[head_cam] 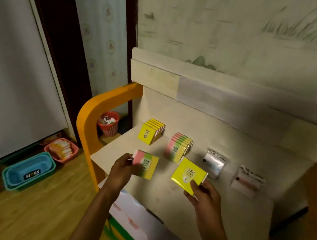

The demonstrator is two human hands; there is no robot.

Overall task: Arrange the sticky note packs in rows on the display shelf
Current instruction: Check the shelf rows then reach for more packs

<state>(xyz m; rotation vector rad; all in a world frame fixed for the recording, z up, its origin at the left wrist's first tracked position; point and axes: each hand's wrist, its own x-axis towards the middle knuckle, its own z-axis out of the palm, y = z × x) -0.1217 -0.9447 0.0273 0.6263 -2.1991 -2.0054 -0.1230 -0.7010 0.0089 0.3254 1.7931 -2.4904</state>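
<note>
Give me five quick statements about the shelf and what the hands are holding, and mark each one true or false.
1. The left hand holds a pink, green and yellow pack. True.
2. The right hand is empty. False: it grips a yellow pack marked 2207.
3. A row of yellow packs stands at the back left of the shelf. True.
4. The striped row stands left of the yellow row. False: it stands to its right.
5. A red basket sits on the shelf. False: it is on the floor beyond the shelf's left end.
</note>
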